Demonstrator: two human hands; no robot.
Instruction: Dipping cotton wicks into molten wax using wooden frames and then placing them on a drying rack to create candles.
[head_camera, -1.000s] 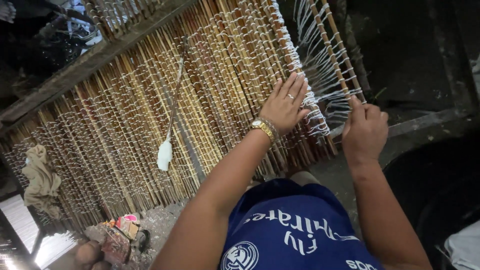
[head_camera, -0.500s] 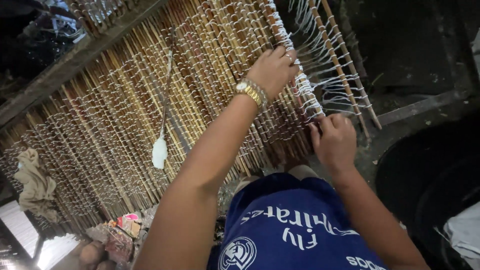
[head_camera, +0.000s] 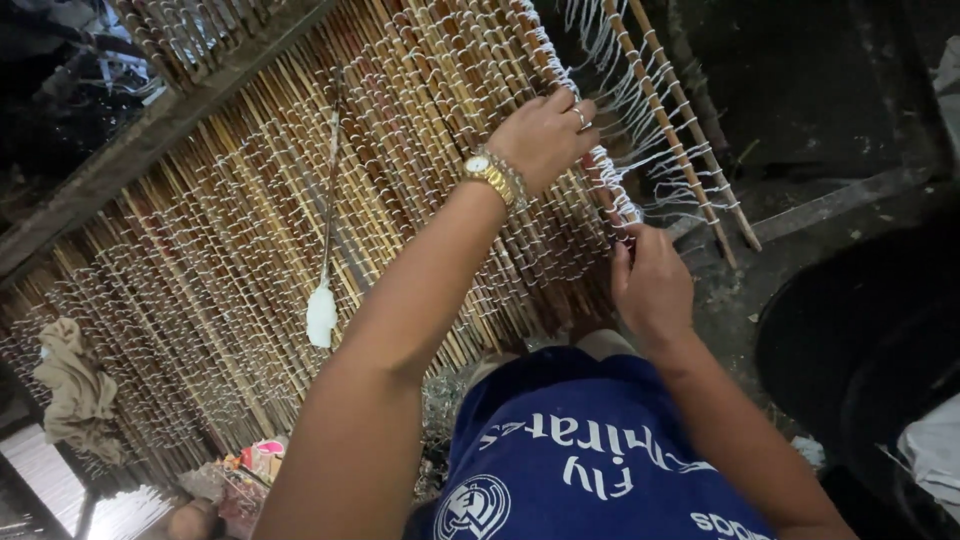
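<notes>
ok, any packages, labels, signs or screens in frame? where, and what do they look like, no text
Small packet: bottom left below the reed mat, crumpled, pink with yellow and green.
Printed shirt: bottom centre, blue with white lettering and a round white crest.
Wristwatch: left wrist, gold, small pale dial.
No signs or screens.

You work in dim light over a dark, dusty floor (head_camera: 840, 110) that runs right of your hands. A grey plank (head_camera: 850, 195) lies across it just beyond your right hand. Nearer, to the right, sits a big dark round tub (head_camera: 860, 340), or so it seems. Far left, a beige rag (head_camera: 75, 385) hangs; beneath it a pale slatted patch (head_camera: 45, 475) catches daylight.
</notes>
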